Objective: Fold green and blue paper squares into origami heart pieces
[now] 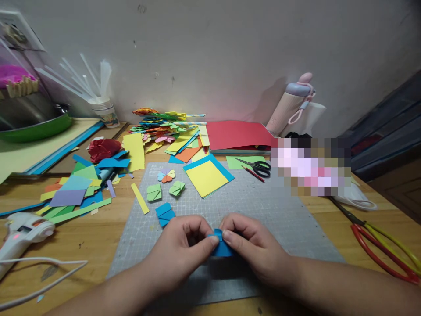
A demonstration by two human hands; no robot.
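Note:
A small piece of folded blue paper (222, 250) is pinched between both hands above the cutting mat. My left hand (186, 243) grips its left side with thumb and fingers, and my right hand (253, 245) grips the right side the same way. Just behind my left hand lies another folded blue paper (165, 214). Two green folded paper pieces (154, 192) and a multicoloured paper flower (166, 176) rest farther back on the mat. A stack of yellow and blue paper squares (207, 177) sits beyond my hands.
Paper scraps (70, 193) and a white glue gun (23, 235) lie at left. Black scissors (256, 166) and a red pencil (253, 174) are at the back right; larger red-and-yellow-handled scissors (381, 248) lie right. A pink bottle (289, 105) leans against the wall.

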